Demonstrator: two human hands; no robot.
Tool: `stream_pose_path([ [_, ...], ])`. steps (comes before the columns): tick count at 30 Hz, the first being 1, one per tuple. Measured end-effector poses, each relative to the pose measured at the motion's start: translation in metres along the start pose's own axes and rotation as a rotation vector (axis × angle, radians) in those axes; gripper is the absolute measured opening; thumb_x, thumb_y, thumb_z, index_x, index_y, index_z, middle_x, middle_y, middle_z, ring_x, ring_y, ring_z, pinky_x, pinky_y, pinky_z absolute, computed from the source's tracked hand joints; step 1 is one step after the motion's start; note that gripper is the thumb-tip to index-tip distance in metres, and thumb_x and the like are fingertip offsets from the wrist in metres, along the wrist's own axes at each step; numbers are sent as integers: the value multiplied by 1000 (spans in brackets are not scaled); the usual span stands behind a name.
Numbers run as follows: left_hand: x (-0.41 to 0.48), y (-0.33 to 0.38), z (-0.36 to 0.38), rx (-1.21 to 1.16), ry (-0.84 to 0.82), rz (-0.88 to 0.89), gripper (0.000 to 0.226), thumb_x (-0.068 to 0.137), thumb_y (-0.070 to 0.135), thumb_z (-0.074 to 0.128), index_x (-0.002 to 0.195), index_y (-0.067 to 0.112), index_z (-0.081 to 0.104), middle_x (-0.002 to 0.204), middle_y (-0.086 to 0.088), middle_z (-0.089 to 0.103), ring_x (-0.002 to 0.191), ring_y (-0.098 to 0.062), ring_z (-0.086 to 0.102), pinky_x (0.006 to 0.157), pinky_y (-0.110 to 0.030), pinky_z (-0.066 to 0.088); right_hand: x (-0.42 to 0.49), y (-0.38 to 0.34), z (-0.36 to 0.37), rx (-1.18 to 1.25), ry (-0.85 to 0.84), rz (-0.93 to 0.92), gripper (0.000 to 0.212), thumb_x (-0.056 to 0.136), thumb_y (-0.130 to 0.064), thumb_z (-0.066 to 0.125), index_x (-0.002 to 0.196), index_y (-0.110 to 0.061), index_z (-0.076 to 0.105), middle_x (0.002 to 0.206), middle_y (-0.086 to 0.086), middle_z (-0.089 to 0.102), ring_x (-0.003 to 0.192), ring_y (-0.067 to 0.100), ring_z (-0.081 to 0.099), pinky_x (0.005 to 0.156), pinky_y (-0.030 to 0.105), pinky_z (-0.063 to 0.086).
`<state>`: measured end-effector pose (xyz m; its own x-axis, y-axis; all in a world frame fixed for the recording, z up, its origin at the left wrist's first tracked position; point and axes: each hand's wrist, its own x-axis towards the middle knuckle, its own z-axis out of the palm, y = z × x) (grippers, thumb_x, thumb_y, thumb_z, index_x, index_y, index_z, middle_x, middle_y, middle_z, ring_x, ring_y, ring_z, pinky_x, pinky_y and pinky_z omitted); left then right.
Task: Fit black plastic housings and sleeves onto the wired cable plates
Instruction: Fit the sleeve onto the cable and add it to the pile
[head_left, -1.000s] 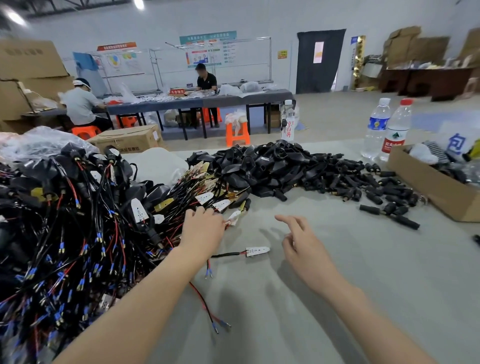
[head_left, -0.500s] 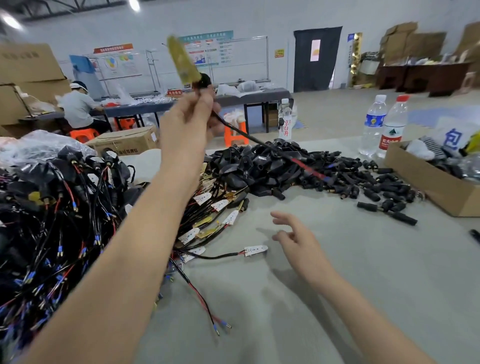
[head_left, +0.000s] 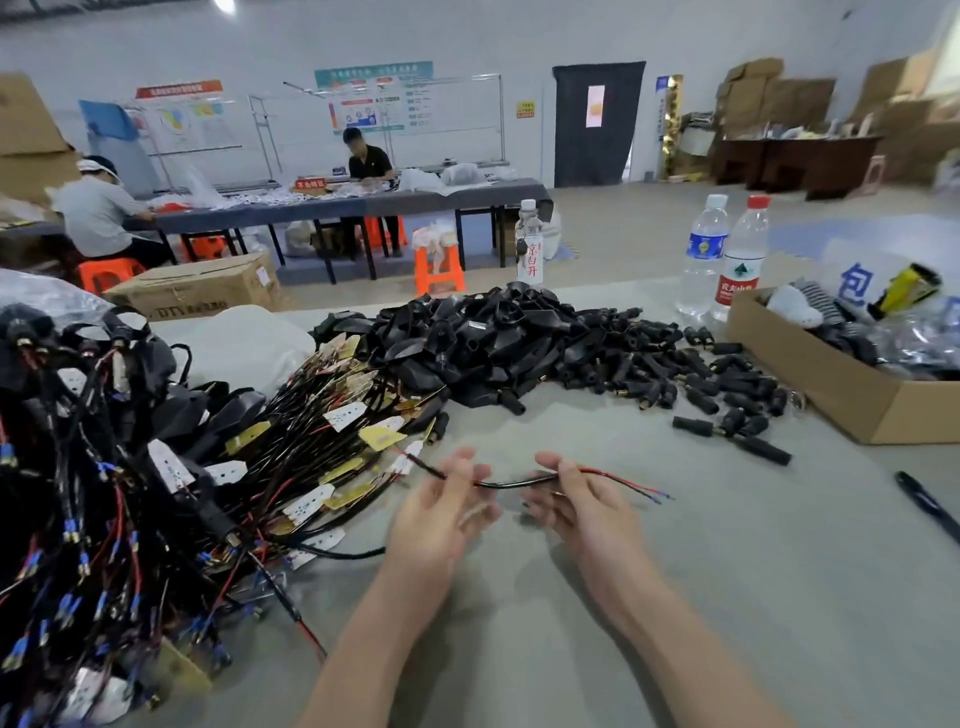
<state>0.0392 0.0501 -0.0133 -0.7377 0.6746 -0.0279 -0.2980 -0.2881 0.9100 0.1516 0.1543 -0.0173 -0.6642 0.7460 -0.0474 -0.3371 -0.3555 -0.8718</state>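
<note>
Item: thin black cable (head_left: 511, 484) with red and black leads, held just above the grey tabletop (head_left: 727, 597). Left hand (head_left: 441, 514) grips one end, right hand (head_left: 584, 506) pinches the other, both closed on it. Heap of black plastic housings (head_left: 493, 338) lies beyond.

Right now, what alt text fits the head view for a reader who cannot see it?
Left hand and right hand hold a black cable above the grey table, its red and black wire ends pointing right. A tangle of wired cable plates lies left, black housings and sleeves heaped behind.
</note>
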Motion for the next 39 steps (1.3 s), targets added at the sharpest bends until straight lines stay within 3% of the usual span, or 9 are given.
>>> stream_pose_path([
  [4, 2, -16, 8, 265, -168, 45, 20, 97, 15, 58, 112, 5, 66, 96, -17, 75, 83, -27, 73, 70, -28, 58, 1, -1, 1, -66, -99, 6, 32, 95, -37, 52, 108, -19, 76, 101, 12, 76, 88, 19, 73, 68, 23, 55],
  [8, 7, -16, 1, 164, -35, 61, 20, 85, 25, 66, 88, 7, 75, 91, -15, 74, 74, -22, 69, 65, -28, 57, 3, -3, -2, -95, -70, -15, 31, 102, -33, 47, 106, -25, 77, 103, 7, 75, 80, 17, 68, 67, 28, 55],
  [12, 11, -13, -2, 49, 21, 10, 30, 86, 24, 67, 101, -3, 67, 98, -20, 72, 71, -23, 67, 61, -29, 56, 4, -1, 1, -147, -52, -28, 33, 103, -32, 47, 103, -21, 78, 101, 5, 75, 78, 17, 67, 69, 33, 55],
  [17, 11, -7, -4, -105, 80, -25, 15, 88, 21, 64, 97, 10, 65, 97, -18, 74, 67, -23, 69, 55, -27, 56, 6, -2, -1, -268, -47, -36, 30, 102, -33, 51, 98, -22, 78, 90, -4, 75, 74, 15, 68, 63, 24, 53],
  [22, 7, 2, -8, -161, 14, 16, 17, 81, 26, 67, 94, 19, 76, 109, -15, 73, 78, -22, 71, 60, -24, 57, 18, -13, -31, -823, 132, -243, 20, 100, -24, 55, 106, -33, 72, 96, -10, 70, 80, -7, 59, 67, 6, 44],
  [26, 4, 3, -8, -165, -19, 36, 18, 86, 24, 64, 98, 21, 78, 115, -15, 72, 84, -21, 72, 64, -23, 58, 46, -34, -67, -1221, 292, -375, 32, 99, -18, 48, 125, -25, 64, 121, -3, 61, 117, 18, 54, 99, 30, 41],
  [30, 3, 5, -9, -164, -25, 40, 19, 88, 25, 63, 100, 22, 77, 118, -15, 71, 87, -21, 73, 66, -24, 58, 77, -60, -101, -1667, 433, -266, 49, 98, -19, 44, 147, -19, 42, 149, 10, 43, 139, 32, 34, 113, 44, 27],
  [34, 3, 6, -8, -114, -18, 90, 21, 88, 23, 61, 103, 21, 76, 115, -16, 72, 86, -25, 72, 66, -27, 58, 92, -69, -98, -1576, 354, -243, 48, 99, -17, 43, 147, -16, 42, 147, 15, 44, 133, 35, 40, 110, 45, 33],
  [39, 1, 6, -7, 137, 31, 235, 24, 84, 31, 63, 103, 21, 75, 108, -9, 74, 83, -27, 73, 64, -27, 57, 107, -47, -44, -1291, 108, -298, 37, 100, -20, 43, 135, -23, 53, 129, 2, 58, 115, 19, 54, 95, 33, 42],
])
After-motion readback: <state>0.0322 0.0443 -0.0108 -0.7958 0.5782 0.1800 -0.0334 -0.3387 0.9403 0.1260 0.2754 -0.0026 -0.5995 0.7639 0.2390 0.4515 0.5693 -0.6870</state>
